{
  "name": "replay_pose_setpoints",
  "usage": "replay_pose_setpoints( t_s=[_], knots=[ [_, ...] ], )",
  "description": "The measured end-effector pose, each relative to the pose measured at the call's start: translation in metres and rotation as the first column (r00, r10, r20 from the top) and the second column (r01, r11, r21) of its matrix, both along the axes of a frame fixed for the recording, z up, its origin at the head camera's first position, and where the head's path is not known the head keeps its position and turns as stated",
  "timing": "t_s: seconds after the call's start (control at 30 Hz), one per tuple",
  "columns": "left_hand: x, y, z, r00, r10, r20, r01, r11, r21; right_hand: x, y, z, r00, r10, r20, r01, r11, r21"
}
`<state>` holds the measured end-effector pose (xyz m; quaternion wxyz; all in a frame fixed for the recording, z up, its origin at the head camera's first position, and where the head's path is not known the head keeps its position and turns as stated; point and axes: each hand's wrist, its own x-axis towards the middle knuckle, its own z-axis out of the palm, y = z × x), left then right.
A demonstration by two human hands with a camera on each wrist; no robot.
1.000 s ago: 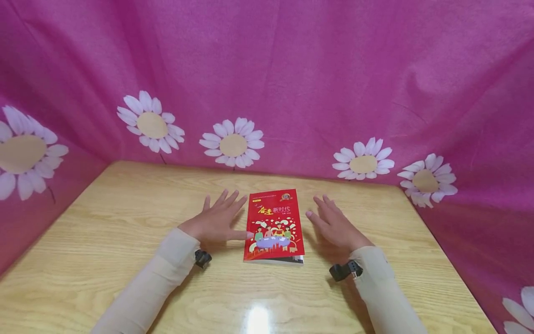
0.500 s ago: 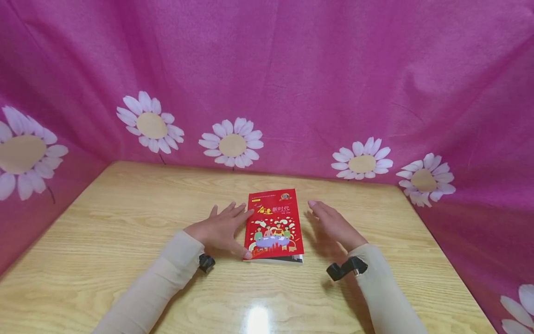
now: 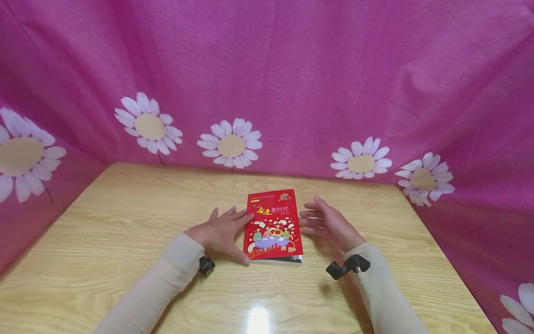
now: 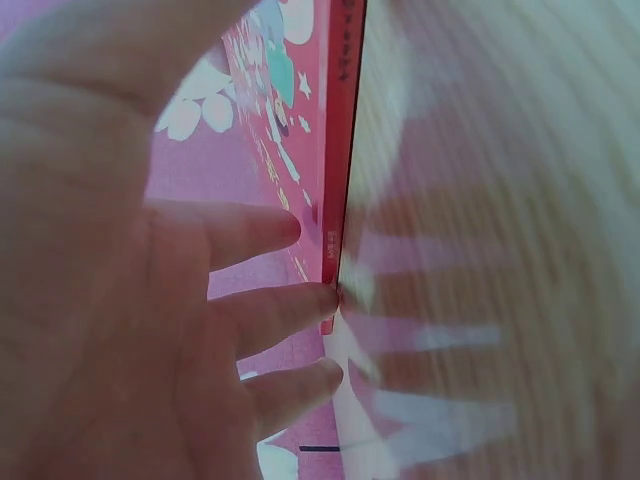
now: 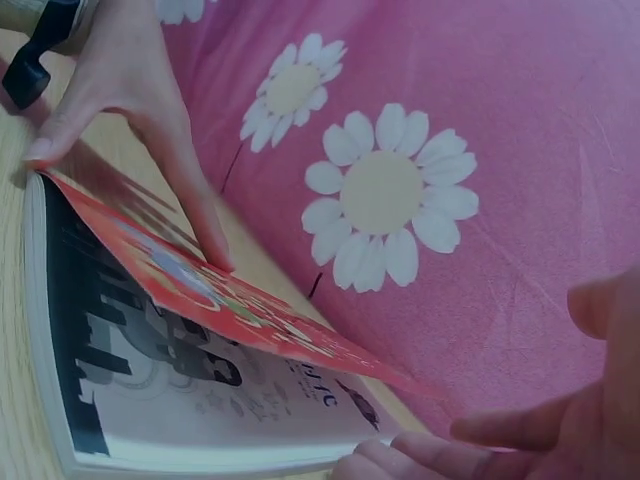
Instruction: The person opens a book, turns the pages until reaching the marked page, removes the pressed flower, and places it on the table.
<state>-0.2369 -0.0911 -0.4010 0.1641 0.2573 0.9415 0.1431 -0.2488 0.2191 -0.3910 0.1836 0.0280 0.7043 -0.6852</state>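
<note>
A red paperback book [image 3: 273,227] with yellow and white lettering lies on the wooden table, its front cover lifted slightly along the right side. In the right wrist view a grey-and-white inner page [image 5: 200,370] shows beneath that raised cover [image 5: 240,310]. My left hand [image 3: 219,234] is at the book's left side with fingers spread, thumb by the near corner and index fingertip at the cover's edge. Its fingertips come right up to the red spine [image 4: 335,190] in the left wrist view. My right hand [image 3: 331,225] stands beside the right edge, thumb up, fingers reaching toward the pages.
A pink curtain [image 3: 283,83] with large white flowers surrounds the table [image 3: 158,195] at the back and both sides. Black camera straps [image 3: 348,266] are on both wrists. Light reflects off the tabletop near the front.
My left hand has moved in against the book's left edge, thumb sliding down to the near corner. My right hand has turned thumb-up and its fingers have come closer to the right edge.
</note>
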Motion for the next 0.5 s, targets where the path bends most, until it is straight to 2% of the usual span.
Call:
replay_pose_setpoints(
  t_s=[0.23,0.5],
  knots=[
    [0.0006,-0.0009,-0.0005,1.0,-0.023,-0.011,0.023,1.0,0.0,0.0014,-0.0039,-0.0003,1.0,0.009,0.002,-0.009,1.0,-0.016],
    [0.0004,0.0014,-0.0033,1.0,-0.018,-0.018,0.019,1.0,0.022,0.0023,-0.0067,-0.0012,1.0,-0.002,0.028,0.003,0.999,-0.037]
  ],
)
